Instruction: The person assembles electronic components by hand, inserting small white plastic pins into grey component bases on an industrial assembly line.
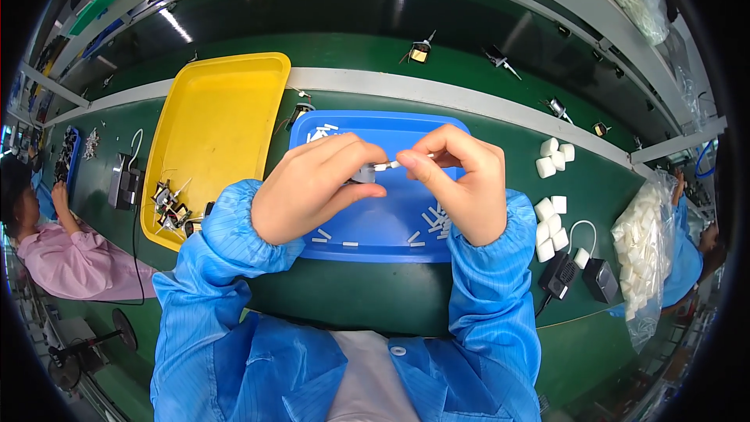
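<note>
Above a blue tray point(367, 223), my left hand point(308, 187) is closed around a small grey metal motor point(364, 173), mostly hidden by the fingers. Its thin end points right, toward my right hand point(465, 176). There, thumb and forefinger pinch a small white sleeve point(397, 162) at or against that end; whether it is around it I cannot tell. Short white sleeves point(436, 223) lie loose in the tray, with a pile at its right side, more at the far left corner and several along the near edge.
A yellow tray point(215, 109) at left holds several small motor assemblies point(170, 207). White foam blocks point(551, 230), black boxes with cables point(559, 275) and a clear bag of white blocks point(642, 238) stand right. Beyond a grey rail point(422, 87), parts lie on a green belt. Co-workers sit at both sides.
</note>
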`<state>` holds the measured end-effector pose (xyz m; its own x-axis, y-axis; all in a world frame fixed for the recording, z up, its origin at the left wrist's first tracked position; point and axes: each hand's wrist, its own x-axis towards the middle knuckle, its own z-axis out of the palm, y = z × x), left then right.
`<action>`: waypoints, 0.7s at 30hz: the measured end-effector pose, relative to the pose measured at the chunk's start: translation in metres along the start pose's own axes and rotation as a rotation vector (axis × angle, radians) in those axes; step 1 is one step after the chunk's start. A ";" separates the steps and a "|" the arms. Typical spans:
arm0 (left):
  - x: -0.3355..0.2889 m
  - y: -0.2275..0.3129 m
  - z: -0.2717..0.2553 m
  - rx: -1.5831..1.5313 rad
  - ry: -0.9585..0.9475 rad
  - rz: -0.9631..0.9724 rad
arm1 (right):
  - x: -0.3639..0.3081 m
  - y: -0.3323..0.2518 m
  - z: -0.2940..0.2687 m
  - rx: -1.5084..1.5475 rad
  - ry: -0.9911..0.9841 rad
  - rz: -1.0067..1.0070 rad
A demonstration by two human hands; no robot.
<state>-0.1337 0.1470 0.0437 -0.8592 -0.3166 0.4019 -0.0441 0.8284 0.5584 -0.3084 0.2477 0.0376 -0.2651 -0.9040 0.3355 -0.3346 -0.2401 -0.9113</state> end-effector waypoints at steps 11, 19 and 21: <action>0.027 -0.023 0.024 0.007 0.007 -0.008 | 0.009 0.032 -0.002 -0.131 0.062 0.095; 0.074 -0.092 0.045 0.049 0.046 -0.002 | 0.018 0.058 -0.017 -0.484 0.208 0.096; 0.090 -0.138 0.056 0.128 0.155 -0.068 | 0.013 0.067 -0.027 -0.720 0.273 0.057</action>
<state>-0.2339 0.0305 -0.0379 -0.7639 -0.4325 0.4789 -0.1719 0.8517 0.4951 -0.3588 0.2292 -0.0126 -0.4819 -0.7665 0.4245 -0.7948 0.1786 -0.5800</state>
